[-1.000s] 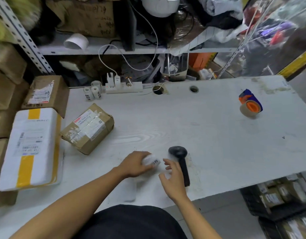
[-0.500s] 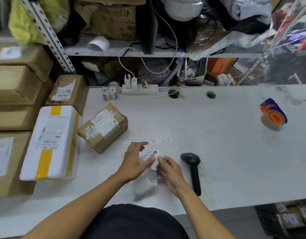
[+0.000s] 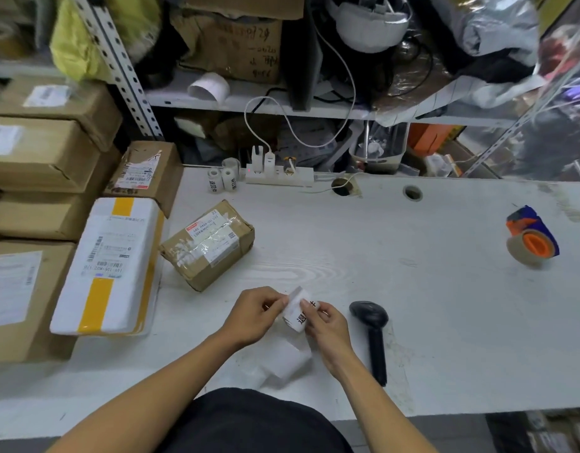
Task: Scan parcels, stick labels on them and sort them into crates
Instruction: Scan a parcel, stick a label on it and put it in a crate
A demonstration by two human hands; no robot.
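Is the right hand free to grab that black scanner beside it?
Probably not yet: the right hand pinches the label roll with the left hand. The scanner lies close, with nothing between.

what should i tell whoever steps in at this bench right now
Left hand pinches the peeling edge of a white printed label; right hand holds the small white label roll it comes from.
The black handheld scanner lies on the white table, just right of the hands.
The small brown taped cardboard parcel sits ahead-left of the hands, not yet labelled with this sticker.
The white parcel with yellow bands and brown boxes wait at the left.
Left: finish peeling, stick, sort into a crate.
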